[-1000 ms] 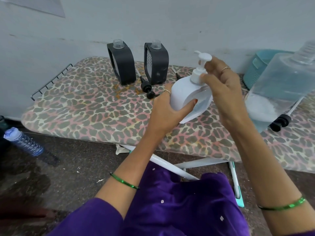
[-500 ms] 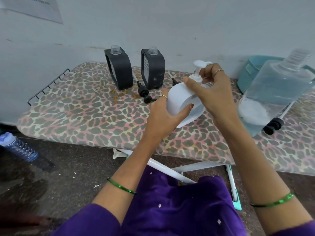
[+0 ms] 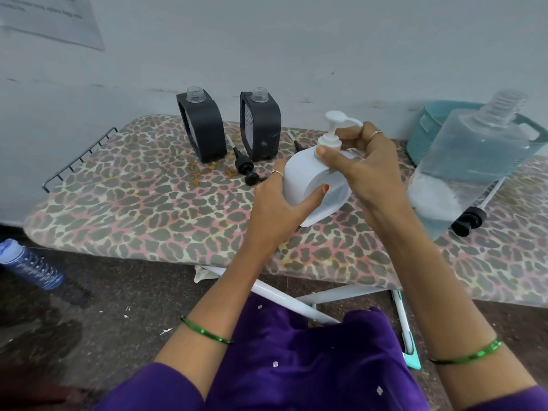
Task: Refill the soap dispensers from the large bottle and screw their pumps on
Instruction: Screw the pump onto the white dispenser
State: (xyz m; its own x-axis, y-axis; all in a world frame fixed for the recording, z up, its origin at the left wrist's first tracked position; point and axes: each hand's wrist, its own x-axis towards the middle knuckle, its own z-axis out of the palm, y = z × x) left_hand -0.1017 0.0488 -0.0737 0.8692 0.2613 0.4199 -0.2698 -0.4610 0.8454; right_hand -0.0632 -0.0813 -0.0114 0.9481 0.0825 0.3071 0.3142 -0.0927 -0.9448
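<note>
My left hand (image 3: 277, 203) grips the body of a white soap dispenser (image 3: 305, 176), tilted on the leopard-print board (image 3: 142, 203). My right hand (image 3: 364, 170) pinches the collar of its white pump (image 3: 336, 126). Two black dispensers stand at the back with open necks, one on the left (image 3: 201, 129) and one on the right (image 3: 261, 126). Two black pumps (image 3: 246, 170) lie in front of them. The large clear bottle (image 3: 471, 164), uncapped and partly full of bluish liquid, stands at the right. Another black pump (image 3: 470, 221) lies by its base.
A teal basket (image 3: 427, 129) sits behind the large bottle by the wall. A wire rack (image 3: 77, 158) sticks out at the board's left end. A blue water bottle (image 3: 29, 264) lies on the dark floor at the left. White board legs (image 3: 296, 301) cross in front of my lap.
My right hand has shifted around the pump collar and the pump's nozzle has swung round to point right. The left hand keeps its grip on the white dispenser.
</note>
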